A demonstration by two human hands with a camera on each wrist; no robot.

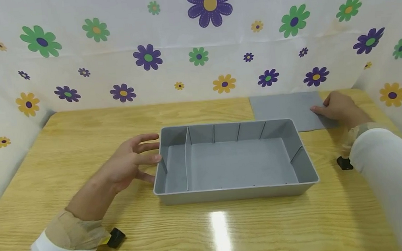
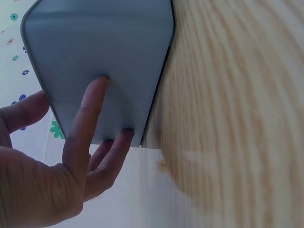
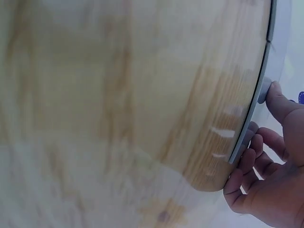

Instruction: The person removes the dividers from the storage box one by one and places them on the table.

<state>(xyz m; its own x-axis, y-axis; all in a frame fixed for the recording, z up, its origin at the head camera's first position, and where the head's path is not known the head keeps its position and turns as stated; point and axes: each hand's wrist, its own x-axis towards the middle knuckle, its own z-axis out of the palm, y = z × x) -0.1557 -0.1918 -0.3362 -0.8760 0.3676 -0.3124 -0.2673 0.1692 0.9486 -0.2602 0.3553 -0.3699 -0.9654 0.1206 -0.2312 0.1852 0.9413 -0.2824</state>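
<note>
A grey rectangular plastic box (image 1: 237,194) with an open top stands mid-table. One thin divider (image 1: 188,158) crosses it near its left end, and its walls carry several vertical slots. My left hand (image 1: 129,163) is at the box's left end; in the left wrist view its fairly straight fingers (image 2: 85,118) touch the outer end wall (image 2: 95,52). Behind the box, at the back right, flat grey panels (image 1: 282,106) lie on the table. My right hand (image 1: 341,109) pinches the right edge of a panel, thumb on top, fingers curled at the edge in the right wrist view.
The wooden table (image 1: 80,140) meets a white flower-printed curtain (image 1: 110,69) along the back and both sides. A black wrist-strap piece (image 1: 115,238) hangs by the left wrist and another black piece (image 1: 344,163) by the right.
</note>
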